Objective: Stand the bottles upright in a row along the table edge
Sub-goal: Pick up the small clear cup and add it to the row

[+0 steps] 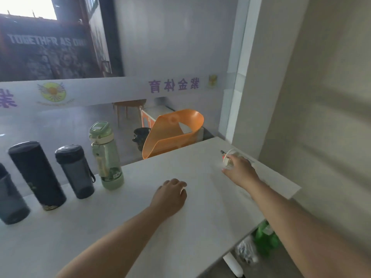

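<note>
Several bottles stand upright in a row along the far edge of the white table [140, 227]: a dark grey one [11, 199] cut off at the left, a tall black one [37, 175], a smoky grey one [75, 171] with a strap, and a pale green one [105, 155]. A clear bottle [230, 157] lies on its side near the table's right end. My right hand [240, 170] is closed around it. My left hand [170, 194] rests flat on the table with fingers curled, holding nothing.
An orange chair [174, 133] stands behind the table's far edge, before a glass partition. A wall runs close along the right end of the table. Green and white bags [261, 241] lie on the floor under the right corner.
</note>
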{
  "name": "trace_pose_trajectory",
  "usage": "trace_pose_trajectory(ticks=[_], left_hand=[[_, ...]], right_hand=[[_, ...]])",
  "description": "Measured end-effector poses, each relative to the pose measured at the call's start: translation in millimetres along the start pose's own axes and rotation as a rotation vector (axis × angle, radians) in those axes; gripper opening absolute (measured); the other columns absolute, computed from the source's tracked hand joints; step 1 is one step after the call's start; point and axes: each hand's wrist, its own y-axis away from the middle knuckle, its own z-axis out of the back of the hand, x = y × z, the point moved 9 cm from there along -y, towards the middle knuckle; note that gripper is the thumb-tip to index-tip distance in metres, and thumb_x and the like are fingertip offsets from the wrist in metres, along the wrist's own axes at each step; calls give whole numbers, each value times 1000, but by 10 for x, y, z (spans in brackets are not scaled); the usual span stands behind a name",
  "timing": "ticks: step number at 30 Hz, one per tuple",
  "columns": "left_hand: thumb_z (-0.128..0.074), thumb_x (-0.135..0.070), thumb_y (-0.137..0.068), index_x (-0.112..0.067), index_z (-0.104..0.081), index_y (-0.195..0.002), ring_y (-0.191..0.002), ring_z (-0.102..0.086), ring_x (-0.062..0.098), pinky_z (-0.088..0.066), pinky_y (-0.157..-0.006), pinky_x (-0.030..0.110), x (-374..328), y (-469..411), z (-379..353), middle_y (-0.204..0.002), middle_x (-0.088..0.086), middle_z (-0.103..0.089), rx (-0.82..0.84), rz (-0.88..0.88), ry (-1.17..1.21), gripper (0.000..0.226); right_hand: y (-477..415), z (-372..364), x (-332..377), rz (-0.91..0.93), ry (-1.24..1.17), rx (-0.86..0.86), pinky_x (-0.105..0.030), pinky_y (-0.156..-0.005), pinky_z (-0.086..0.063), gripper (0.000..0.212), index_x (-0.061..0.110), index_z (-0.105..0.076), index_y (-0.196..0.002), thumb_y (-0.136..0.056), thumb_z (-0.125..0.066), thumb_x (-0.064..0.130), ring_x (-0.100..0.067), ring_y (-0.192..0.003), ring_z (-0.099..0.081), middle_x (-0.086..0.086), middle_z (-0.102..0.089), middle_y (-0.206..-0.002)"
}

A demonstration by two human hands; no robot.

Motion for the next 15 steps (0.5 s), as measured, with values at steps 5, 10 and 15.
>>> trace_pose_trajectory(ticks=[5, 10, 15], left_hand=[[-42, -35, -101, -29, -58, -136, -128, -50, 21, -43, -103, 37, -398, -104, -129, -138, -5, -57, 23, -64, -12, 39], [-43, -34, -101, -30, -59, -134, -128, -51, 21, -42, -102, 36, -580, -83, -159, -138, -6, -58, 22, -105, -24, 37], [-43, -33, -101, -31, -60, -133, -128, -50, 20, -42, -103, 36, -525, 49, -124, -137, -7, -57, 27, -101, -12, 37]], right_hand=[[199, 232, -627, -156, 148, -10, -41, -86, -49, 67, 25, -46, -122, -73, -64, 69, -31, -113, -52, -7, -53, -124], [417, 23, -903, -273, 186, 133, -43, -91, -46, 86, 26, -30, -136, -72, -65, 70, -34, -118, -51, -13, -43, -132], [491, -69, -842, -265, 181, 90, -45, -91, -50, 81, 23, -26, -139, -77, -73, 46, -40, -110, -54, -16, -39, -128]])
